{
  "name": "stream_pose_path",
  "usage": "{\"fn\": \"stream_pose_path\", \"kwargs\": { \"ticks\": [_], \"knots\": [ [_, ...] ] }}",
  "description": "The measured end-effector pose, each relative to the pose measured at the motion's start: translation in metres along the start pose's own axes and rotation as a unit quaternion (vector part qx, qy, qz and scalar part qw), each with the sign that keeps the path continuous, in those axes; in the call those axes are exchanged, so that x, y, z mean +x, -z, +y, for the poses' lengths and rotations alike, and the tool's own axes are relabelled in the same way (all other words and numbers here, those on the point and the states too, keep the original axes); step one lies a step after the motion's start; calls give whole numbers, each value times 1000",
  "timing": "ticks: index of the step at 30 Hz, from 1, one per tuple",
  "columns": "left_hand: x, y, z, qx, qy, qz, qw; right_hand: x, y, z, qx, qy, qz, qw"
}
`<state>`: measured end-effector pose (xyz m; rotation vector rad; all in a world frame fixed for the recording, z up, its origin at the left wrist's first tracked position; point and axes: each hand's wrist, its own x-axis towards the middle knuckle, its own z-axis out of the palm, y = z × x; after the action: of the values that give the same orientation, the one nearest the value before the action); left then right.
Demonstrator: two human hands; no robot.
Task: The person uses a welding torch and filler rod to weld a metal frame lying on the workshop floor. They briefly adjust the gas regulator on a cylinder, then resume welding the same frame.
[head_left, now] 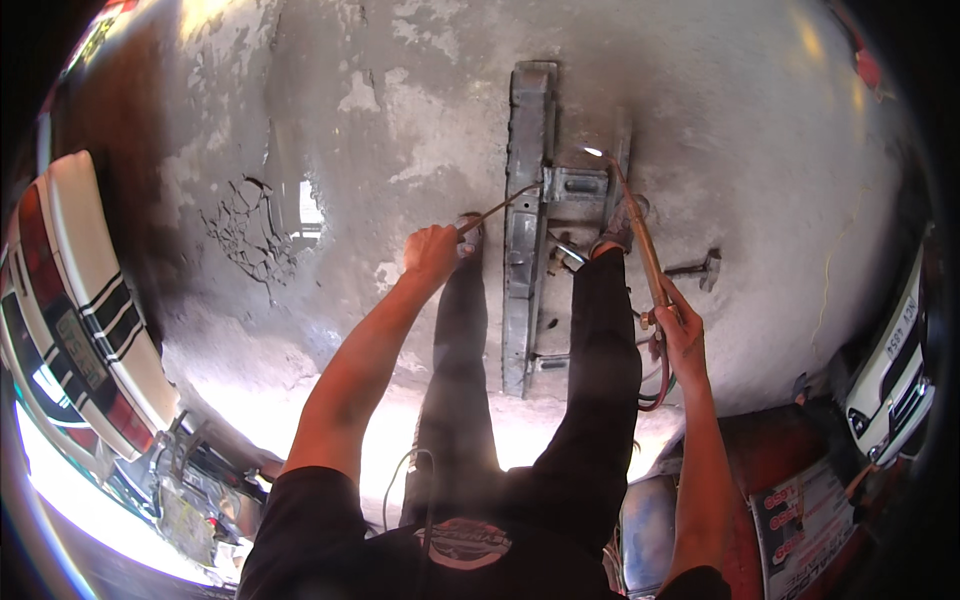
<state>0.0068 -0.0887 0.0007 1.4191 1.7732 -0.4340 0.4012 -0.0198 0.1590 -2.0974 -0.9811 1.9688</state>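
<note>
My left hand (431, 252) is closed round the thick end of a thin metal rod tool (500, 205), perhaps a screwdriver. Its far tip meets the edge of a long grey metal beam (525, 240) lying on the floor between my feet. A slotted metal bracket (578, 185) sticks out from the beam's right side. In my right hand (682, 325) is a gas torch (642, 230), gripped near its valves. A small bright flame (593, 152) burns at the torch's bent tip, above the bracket and apart from it.
A hammer (705, 270) lies on the floor right of my right foot (622, 225). Hoses (655, 400) hang from the torch. Cracked concrete (255, 235) shows at left. Parts of a white striped car (110, 310) stand far left, and another white vehicle (890, 390) at right.
</note>
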Motion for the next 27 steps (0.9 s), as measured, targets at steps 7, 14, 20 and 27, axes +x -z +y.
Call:
{"fn": "stream_pose_path", "kwargs": {
  "ticks": [7,14,20,27],
  "knots": [
    [3,15,88,20,-39,-28,999,60,-15,24,-88,-17,11,996],
    [-21,-28,186,-44,14,-3,999,75,-12,23,-109,-27,-4,994],
    [-12,-19,246,-29,15,-67,997,82,-10,19,-148,-36,7,988],
    [24,21,190,-43,-60,-38,997,84,-4,27,-139,-29,-10,990]
  ]
}}
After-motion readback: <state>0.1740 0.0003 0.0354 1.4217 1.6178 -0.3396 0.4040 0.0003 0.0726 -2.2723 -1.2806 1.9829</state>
